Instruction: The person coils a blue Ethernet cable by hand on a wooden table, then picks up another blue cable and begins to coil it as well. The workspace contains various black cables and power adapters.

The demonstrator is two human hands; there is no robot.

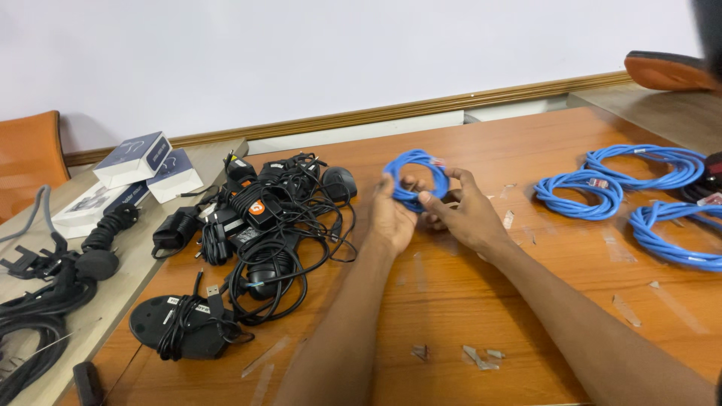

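Observation:
Above the middle of the wooden table (451, 301) I hold a small coil of blue cable (416, 167) upright with both hands. My left hand (391, 218) grips the coil's left lower side. The fingers of my right hand (465, 214) pinch its lower right side, thumb on the cable. A clear plug end shows at the coil's top right.
A tangled heap of black power adapters, cables and a mouse (263, 218) lies to the left. Three more blue cable coils (624, 180) lie at the right. White boxes (143, 169) sit on a grey table further left. Tape scraps (477, 357) dot the wood. An orange chair (26, 158) stands at the far left.

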